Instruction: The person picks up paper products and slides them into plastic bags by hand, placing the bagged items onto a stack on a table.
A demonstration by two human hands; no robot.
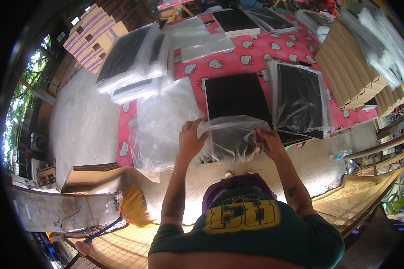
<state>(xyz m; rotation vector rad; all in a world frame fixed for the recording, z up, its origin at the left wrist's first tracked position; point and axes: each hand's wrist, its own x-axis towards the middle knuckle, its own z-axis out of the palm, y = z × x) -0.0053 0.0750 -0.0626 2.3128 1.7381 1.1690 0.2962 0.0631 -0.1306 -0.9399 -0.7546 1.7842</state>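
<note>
My left hand (193,140) grips the left side of a clear plastic bag (231,139), fingers closed on its edge. At the bag's right side my right hand (269,141) pinches the film. Between my hands the bag's mouth spreads at the near edge of a flat black panel (237,96), which lies on the pink table cover. Whether the panel's near edge is inside the bag I cannot tell. To the right lies a stack of bagged black panels (298,98). Left of my left hand is a pile of clear plastic bags (166,116).
The pink patterned tablecloth (229,56) covers the table. More bagged panels (128,58) are stacked at the far left. Folded cardboard (348,62) stands at the right, with plastic sleeves on it. Boxes (92,38) are piled behind. A yellow broom (137,206) leans at lower left.
</note>
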